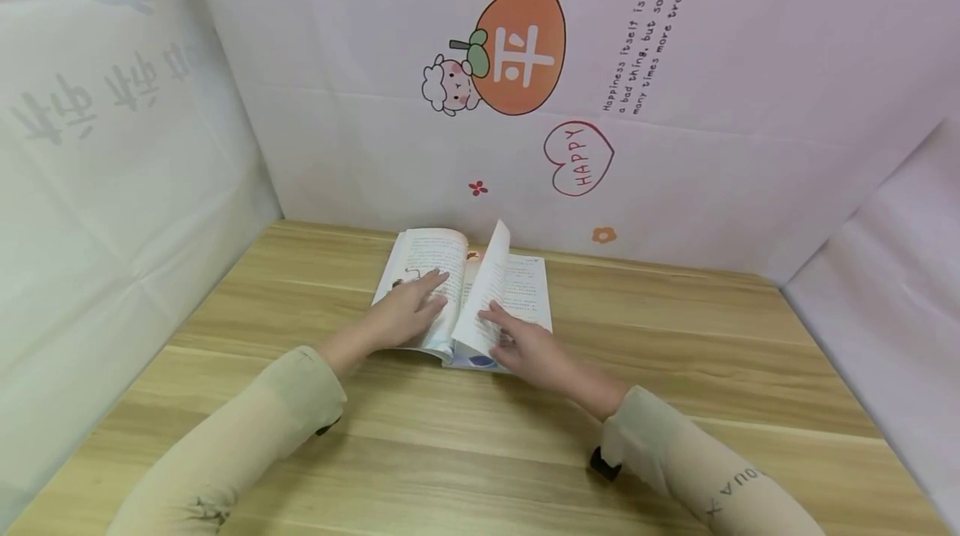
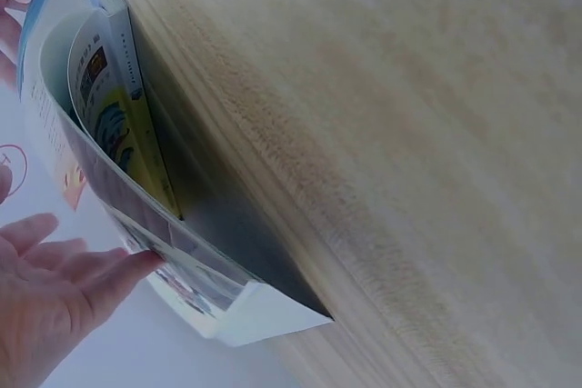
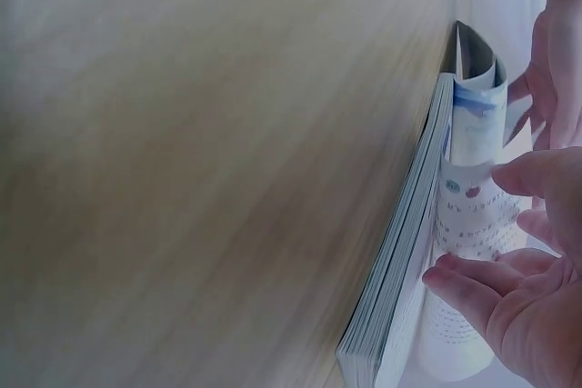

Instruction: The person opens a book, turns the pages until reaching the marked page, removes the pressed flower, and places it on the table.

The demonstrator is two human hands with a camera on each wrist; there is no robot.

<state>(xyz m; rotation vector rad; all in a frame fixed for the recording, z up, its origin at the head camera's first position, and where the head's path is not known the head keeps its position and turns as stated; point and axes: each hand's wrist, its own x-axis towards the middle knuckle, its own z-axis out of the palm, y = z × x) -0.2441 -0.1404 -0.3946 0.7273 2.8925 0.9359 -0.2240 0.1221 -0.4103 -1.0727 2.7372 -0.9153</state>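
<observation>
An open paperback book (image 1: 529, 294) lies on the wooden table near the back wall. My left hand (image 1: 408, 313) rests on its left-hand pages with the fingers extended. One page (image 1: 483, 298) stands raised and bowed near the middle, and my right hand (image 1: 531, 353) touches it with its fingertips. In the right wrist view, thumb and fingers of the right hand (image 3: 532, 306) are spread apart against the curved page (image 3: 473, 215). The left wrist view has the left hand (image 2: 64, 293) along the book's bent left side (image 2: 173, 247), whose outer edge meets the table.
The wooden table (image 1: 450, 461) extends around the book. A printed white sheet (image 1: 360, 102) forms the back wall close behind it, with more white sheeting (image 1: 135, 211) on the left and right. Dark bands (image 1: 603, 463) show beneath the sleeve cuffs.
</observation>
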